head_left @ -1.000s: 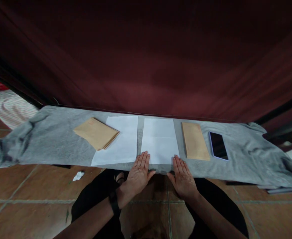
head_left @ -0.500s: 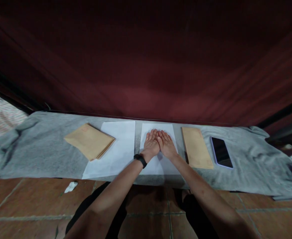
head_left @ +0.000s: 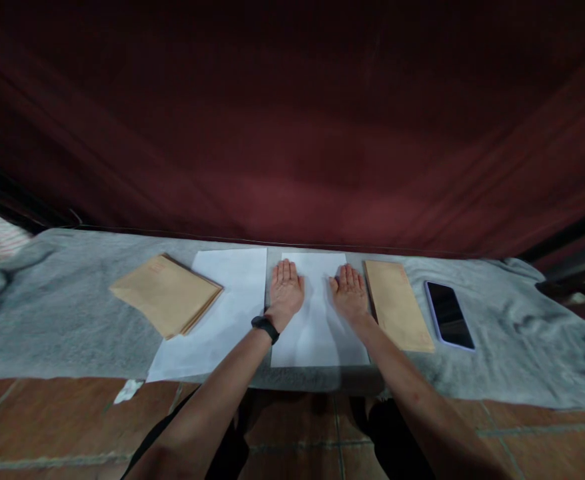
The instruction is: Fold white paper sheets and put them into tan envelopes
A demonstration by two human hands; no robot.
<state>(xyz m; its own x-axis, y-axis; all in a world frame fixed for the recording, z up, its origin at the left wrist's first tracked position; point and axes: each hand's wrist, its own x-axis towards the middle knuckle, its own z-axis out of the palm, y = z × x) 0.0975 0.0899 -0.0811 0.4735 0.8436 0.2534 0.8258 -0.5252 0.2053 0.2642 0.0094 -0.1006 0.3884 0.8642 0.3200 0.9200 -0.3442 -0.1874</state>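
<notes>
A white sheet of paper [head_left: 317,333] lies flat in front of me on a grey cloth. My left hand [head_left: 286,288], with a dark band on its wrist, rests palm down on the sheet's left edge, fingers stretched out. Toward the sheet's right edge lies my right hand [head_left: 350,292], flat as well, with its thumb spread. Neither hand holds anything. A single brown envelope [head_left: 400,307] is just right of my right hand. To the left, a stack of brown envelopes [head_left: 167,293] partly covers more white paper [head_left: 237,300].
The grey cloth [head_left: 502,320] covers a long, narrow surface. A phone [head_left: 450,315] in a purple case lies at the right. Dark red fabric [head_left: 292,167] rises behind. A crumpled white scrap [head_left: 128,391] is on the tiled floor [head_left: 292,427] below.
My hands, side by side and touching at the sheet's middle before, have slid apart. The left is now at the left edge, the right near the right edge. The view has shifted slightly.
</notes>
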